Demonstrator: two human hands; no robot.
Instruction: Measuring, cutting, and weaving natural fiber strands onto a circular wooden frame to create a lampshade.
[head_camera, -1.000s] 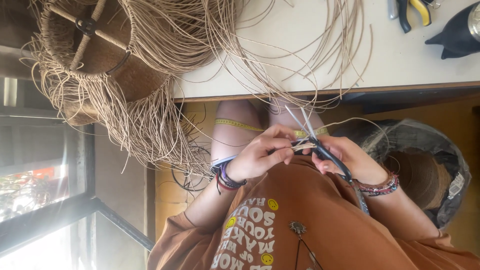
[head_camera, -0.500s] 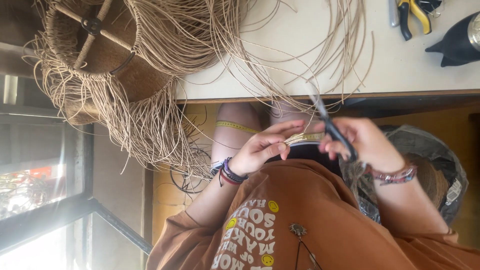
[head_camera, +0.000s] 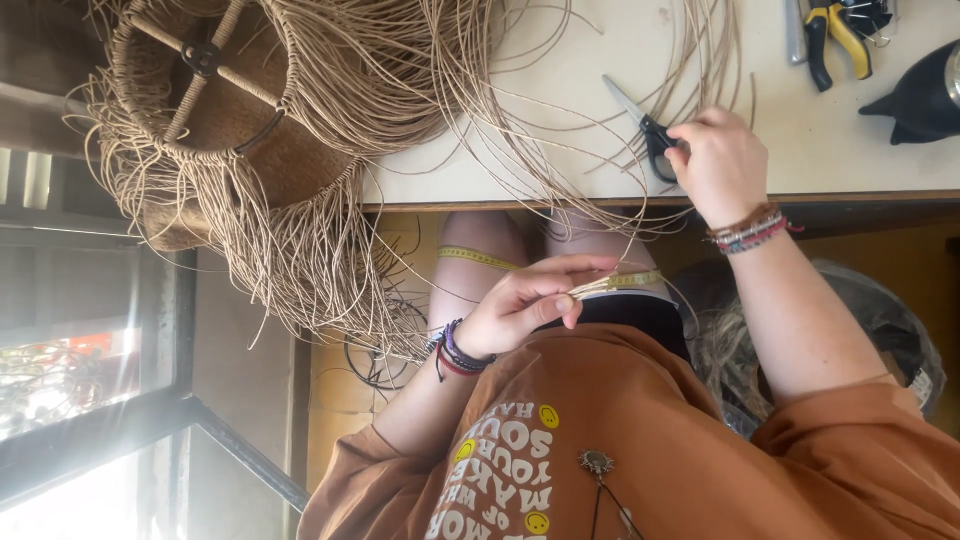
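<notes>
Scissors (head_camera: 645, 128) with black handles lie on the white counter (head_camera: 600, 40), blades pointing away from the counter's edge, among loose tan cords. Right hand (head_camera: 722, 165) rests on the handles with fingers curled over them; whether the fingers pass through the loops cannot be told. Left hand (head_camera: 530, 305) is held over the lap, thumb and fingers pinched on a short bundle of cord ends (head_camera: 590, 287), apparently to keep the strands gathered and taut. A yellow measuring tape (head_camera: 480, 257) drapes across the knees, within easy reach. Partly woven cord basket (head_camera: 215, 110), with a cross-shaped frame, lies on its side at the counter's end, its unworked cords spilling over the edge so they hang free. Yellow-handled pliers (head_camera: 835, 35) and a black object (head_camera: 925, 100) sit at the far side, well apart from the work.
</notes>
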